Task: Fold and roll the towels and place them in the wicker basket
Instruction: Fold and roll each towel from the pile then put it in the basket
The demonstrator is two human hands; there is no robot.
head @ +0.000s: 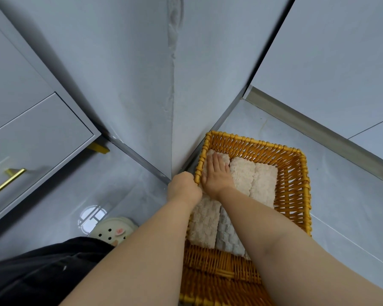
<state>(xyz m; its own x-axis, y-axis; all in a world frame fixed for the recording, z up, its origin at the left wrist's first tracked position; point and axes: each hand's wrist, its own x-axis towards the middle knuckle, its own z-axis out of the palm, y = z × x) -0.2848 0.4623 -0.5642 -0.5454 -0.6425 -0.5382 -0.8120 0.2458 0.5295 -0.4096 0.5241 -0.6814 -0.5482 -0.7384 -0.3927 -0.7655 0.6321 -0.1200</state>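
From my remote seat I see the wicker basket on the pale floor, tucked against a wall corner; my left hand is curled tight round the basket's left rim; just inside that rim my right hand lies flat, fingers extended, pressing the leftmost cream towel roll; beside it, further into the basket, more rolled towels lie packed side by side.

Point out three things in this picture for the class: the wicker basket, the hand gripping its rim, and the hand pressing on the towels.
wicker basket (293, 184): head view, right inner wall.
left hand (184, 186): head view, knuckles at the rim.
right hand (217, 173): head view, back of hand.
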